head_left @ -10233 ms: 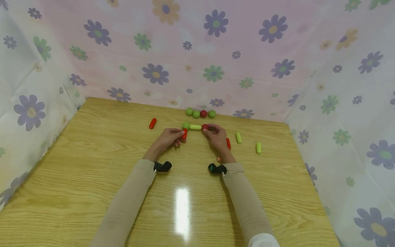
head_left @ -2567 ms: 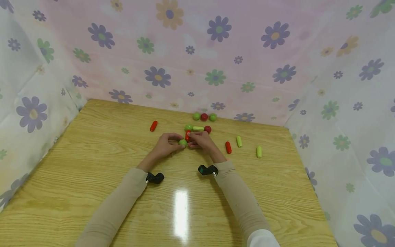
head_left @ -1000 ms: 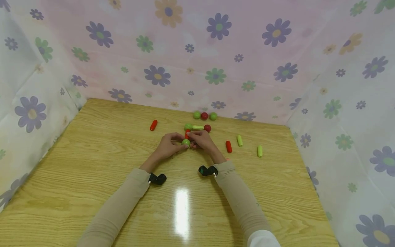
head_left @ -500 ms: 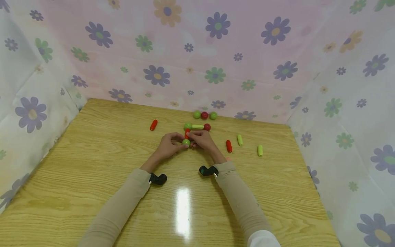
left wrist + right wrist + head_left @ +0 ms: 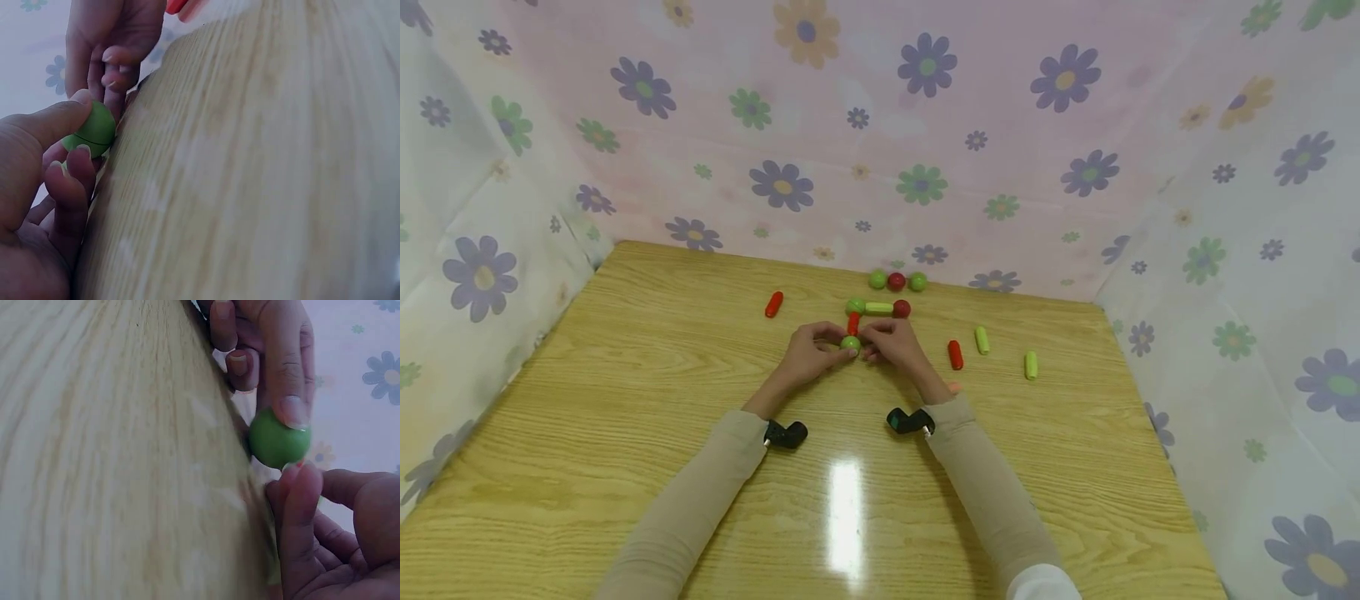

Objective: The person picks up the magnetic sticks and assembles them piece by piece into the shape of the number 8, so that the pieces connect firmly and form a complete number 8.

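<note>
My left hand (image 5: 811, 352) pinches a green ball (image 5: 850, 344) between thumb and fingers at the near end of a short red stick (image 5: 853, 324). The same green ball (image 5: 278, 439) shows large in the right wrist view. Beyond the red stick sits another green ball (image 5: 855, 307). From that one a yellow-green stick (image 5: 878, 308) runs right to a dark red ball (image 5: 902, 308), so the pieces form a corner. Just right of the red stick is my right hand (image 5: 897, 343), fingers loosely bent, fingertips close to the stick and the held ball.
At the back stand a green ball (image 5: 877, 280), a dark red ball (image 5: 897, 282) and another green ball (image 5: 918, 282). A red stick (image 5: 774, 304) lies left. Right are a red stick (image 5: 955, 355) and two yellow-green sticks (image 5: 982, 340). An orange-pink piece (image 5: 953, 387) peeks past my right wrist.
One green ball has left the back row and is now in my left hand at the red stick's near end. My right fingers have just let go of the red stick, moving slightly right.
</note>
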A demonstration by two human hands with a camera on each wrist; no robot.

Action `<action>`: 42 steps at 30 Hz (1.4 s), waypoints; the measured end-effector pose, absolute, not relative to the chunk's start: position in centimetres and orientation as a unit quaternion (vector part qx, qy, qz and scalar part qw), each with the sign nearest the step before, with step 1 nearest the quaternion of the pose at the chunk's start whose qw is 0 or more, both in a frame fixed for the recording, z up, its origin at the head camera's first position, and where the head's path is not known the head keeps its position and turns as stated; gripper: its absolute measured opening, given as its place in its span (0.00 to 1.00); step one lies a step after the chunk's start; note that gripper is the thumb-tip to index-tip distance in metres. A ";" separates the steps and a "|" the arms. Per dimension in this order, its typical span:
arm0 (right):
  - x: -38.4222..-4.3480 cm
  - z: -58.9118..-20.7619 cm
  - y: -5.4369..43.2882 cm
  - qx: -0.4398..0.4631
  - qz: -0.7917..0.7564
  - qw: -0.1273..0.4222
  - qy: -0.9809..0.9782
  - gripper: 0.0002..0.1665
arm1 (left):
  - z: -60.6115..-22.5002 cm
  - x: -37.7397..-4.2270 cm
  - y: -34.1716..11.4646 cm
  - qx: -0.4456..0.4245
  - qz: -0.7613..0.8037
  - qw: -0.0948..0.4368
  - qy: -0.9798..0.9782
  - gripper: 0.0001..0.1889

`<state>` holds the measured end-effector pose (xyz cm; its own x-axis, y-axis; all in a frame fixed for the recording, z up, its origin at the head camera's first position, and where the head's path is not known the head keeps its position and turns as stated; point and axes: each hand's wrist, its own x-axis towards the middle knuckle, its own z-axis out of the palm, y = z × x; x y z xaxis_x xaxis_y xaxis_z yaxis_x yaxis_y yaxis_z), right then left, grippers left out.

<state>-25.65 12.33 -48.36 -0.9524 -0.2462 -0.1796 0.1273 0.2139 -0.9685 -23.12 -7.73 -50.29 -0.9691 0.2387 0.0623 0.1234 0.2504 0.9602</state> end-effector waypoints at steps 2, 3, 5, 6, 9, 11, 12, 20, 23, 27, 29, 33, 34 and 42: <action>-25.5 -48.0 12.8 -0.047 -0.612 0.145 0.776 0.17 | -50.4 -23.2 -7.8 0.112 0.602 0.045 0.790 0.15; -25.4 -47.8 13.0 -0.050 -0.606 0.142 0.781 0.17 | -50.4 -23.2 -7.8 0.110 0.602 0.044 0.790 0.16; -25.3 -47.4 13.6 -0.060 -0.600 0.138 0.786 0.19 | -50.4 -23.2 -7.8 0.106 0.603 0.045 0.789 0.16; -25.2 -47.0 13.9 -0.067 -0.599 0.133 0.787 0.20 | -50.5 -23.2 -7.8 0.104 0.603 0.045 0.789 0.17; -24.8 -45.9 15.0 -0.091 -0.597 0.122 0.787 0.23 | -50.5 -23.2 -7.8 0.100 0.603 0.049 0.790 0.17; -24.5 -45.0 15.8 -0.112 -0.592 0.114 0.790 0.23 | -50.5 -23.3 -7.8 0.099 0.604 0.050 0.789 0.17; -24.4 -44.5 16.3 -0.121 -0.587 0.109 0.793 0.23 | -50.6 -23.3 -7.9 0.099 0.604 0.051 0.789 0.17; -23.5 -42.9 20.2 -0.166 -0.548 0.099 0.814 0.21 | -50.4 -23.2 -7.9 0.107 0.603 0.053 0.789 0.17; -23.0 -43.1 21.9 -0.163 -0.541 0.109 0.818 0.22 | -50.4 -23.1 -7.9 0.108 0.602 0.052 0.790 0.18; -22.3 -44.1 24.2 -0.160 -0.524 0.125 0.827 0.21 | -50.5 -23.2 -7.9 0.108 0.601 0.051 0.791 0.17; -21.9 -44.7 25.2 -0.161 -0.514 0.132 0.832 0.21 | -50.5 -23.2 -8.0 0.106 0.602 0.051 0.790 0.17; -21.3 -45.9 26.9 -0.165 -0.488 0.141 0.845 0.19 | -50.6 -23.1 -8.0 0.104 0.604 0.052 0.788 0.17; -21.1 -46.1 27.2 -0.166 -0.480 0.143 0.850 0.18 | -50.5 -23.1 -8.0 0.103 0.605 0.052 0.788 0.17; -19.9 -47.0 28.6 -0.190 -0.433 0.171 0.864 0.19 | -50.4 -23.0 -8.0 0.096 0.597 0.060 0.794 0.18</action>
